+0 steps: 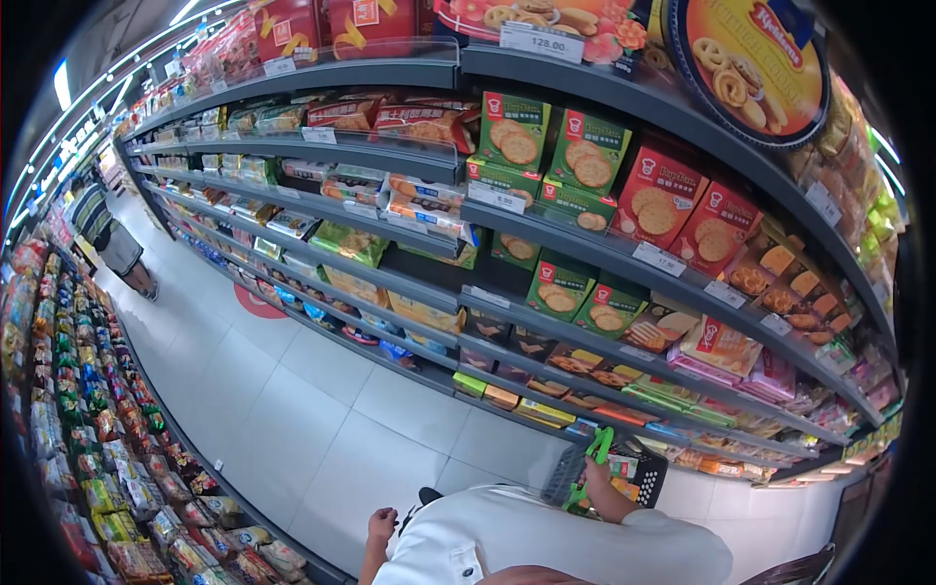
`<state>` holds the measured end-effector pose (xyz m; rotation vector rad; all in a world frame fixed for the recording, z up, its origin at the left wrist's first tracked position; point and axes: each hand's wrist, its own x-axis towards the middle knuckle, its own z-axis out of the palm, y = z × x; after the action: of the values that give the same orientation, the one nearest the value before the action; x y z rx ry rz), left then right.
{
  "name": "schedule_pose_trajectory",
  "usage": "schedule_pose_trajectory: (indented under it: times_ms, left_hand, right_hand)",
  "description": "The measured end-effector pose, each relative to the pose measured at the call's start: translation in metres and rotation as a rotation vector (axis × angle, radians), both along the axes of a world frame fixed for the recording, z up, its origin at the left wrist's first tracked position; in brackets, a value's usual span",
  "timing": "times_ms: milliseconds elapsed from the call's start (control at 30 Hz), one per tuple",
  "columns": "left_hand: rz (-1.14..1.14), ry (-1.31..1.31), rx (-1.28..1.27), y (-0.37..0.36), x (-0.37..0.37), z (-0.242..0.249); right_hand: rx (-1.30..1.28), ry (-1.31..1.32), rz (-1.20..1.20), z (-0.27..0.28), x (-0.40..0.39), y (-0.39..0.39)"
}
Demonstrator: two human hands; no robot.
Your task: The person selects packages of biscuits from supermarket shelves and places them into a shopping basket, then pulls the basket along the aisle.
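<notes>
My right hand (597,478) is closed around the green handle (602,446) of a dark shopping basket (650,478) hanging at my side. A few packaged items lie inside the basket, partly covered by my forearm. On the other side of my white shirt, my left hand (382,525) hangs low with its fingers curled in. Something small and dark shows beside those fingers, and I cannot tell what it is.
Long shelves (546,214) of boxed crackers and cookies run along the right, with green cracker boxes (514,130) and red ones (659,198). Racks of bagged snacks (127,468) line the left. A person (107,234) stands farther along the tiled aisle (292,409).
</notes>
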<state>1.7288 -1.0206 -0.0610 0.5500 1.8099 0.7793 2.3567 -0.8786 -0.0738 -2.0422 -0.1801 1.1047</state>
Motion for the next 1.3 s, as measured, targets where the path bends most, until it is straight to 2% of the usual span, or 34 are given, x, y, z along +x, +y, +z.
schedule_pose_trajectory:
  times_ms: [100, 200, 300, 333, 400, 433, 533, 667, 800, 833, 900, 933, 1000, 1067, 1100, 1133, 1200, 1233, 1300]
  left_hand:
    - [0.022, 0.002, -0.034, -0.007, -0.029, 0.002]
    - [0.064, -0.041, 0.01, 0.0, -0.057, -0.002]
    - [0.047, -0.003, 0.082, 0.027, -0.08, 0.017]
    - [0.04, 0.015, 0.139, 0.039, -0.087, 0.025]
    - [0.025, 0.046, 0.234, 0.073, -0.099, 0.053]
    - [-0.002, 0.051, 0.298, 0.091, -0.106, 0.069]
    - [-0.065, 0.023, 0.497, 0.15, -0.117, 0.152]
    - [-0.149, 0.015, 0.788, 0.201, -0.105, 0.327]
    - [-0.322, 0.063, 1.058, 0.196, -0.084, 0.493]
    - [-0.304, 0.072, 1.057, 0.19, -0.081, 0.526]
    - [-0.576, 0.289, 1.348, 0.18, -0.073, 0.587]
    - [-0.641, 0.248, 1.406, 0.173, -0.066, 0.612]
    - [-0.767, 0.181, 1.503, 0.162, -0.052, 0.653]
    - [-0.917, 0.188, 1.612, 0.161, -0.038, 0.683]
    - [-1.006, 0.219, 1.681, 0.166, -0.034, 0.695]
    - [-1.002, 0.216, 1.679, 0.172, -0.03, 0.706]
    - [-1.303, 0.151, 1.745, 0.188, -0.025, 0.722]
    - [-1.296, 0.149, 1.744, 0.203, -0.019, 0.713]
    - [-1.008, 0.403, 2.333, 0.24, 0.001, 0.686]
  right_hand:
    - [-0.031, -0.045, -0.016, 0.025, -0.036, 0.018]
    - [-0.046, -0.06, 0.005, 0.023, -0.062, 0.025]
    - [-0.001, -0.131, 0.099, -0.008, -0.085, 0.036]
    - [-0.001, -0.127, 0.097, -0.004, -0.097, 0.036]
    - [0.004, -0.343, 0.159, 0.021, -0.128, 0.044]
    - [-0.01, -0.32, 0.148, 0.037, -0.143, 0.047]
    - [-0.027, -0.319, 0.223, 0.01, -0.16, 0.058]
    - [-0.063, -0.374, 0.275, 0.005, -0.188, 0.072]
    - [-0.032, -0.375, 0.285, 0.021, -0.207, 0.079]
    - [-0.023, -0.367, 0.282, 0.009, -0.204, 0.08]
    - [-0.014, -0.387, 0.294, -0.022, -0.192, 0.082]
    - [-0.011, -0.406, 0.289, -0.029, -0.189, 0.085]
    - [-0.049, -0.386, 0.302, -0.027, -0.19, 0.088]
    - [-0.078, -0.487, 0.348, -0.044, -0.184, 0.087]
    - [-0.083, -0.491, 0.351, -0.035, -0.185, 0.087]
    - [-0.085, -0.464, 0.358, -0.016, -0.19, 0.086]
    - [-0.091, -0.439, 0.368, -0.004, -0.198, 0.086]
    - [-0.078, -0.543, 0.395, -0.005, -0.199, 0.085]
    - [-0.068, -0.653, 0.421, -0.003, -0.196, 0.082]
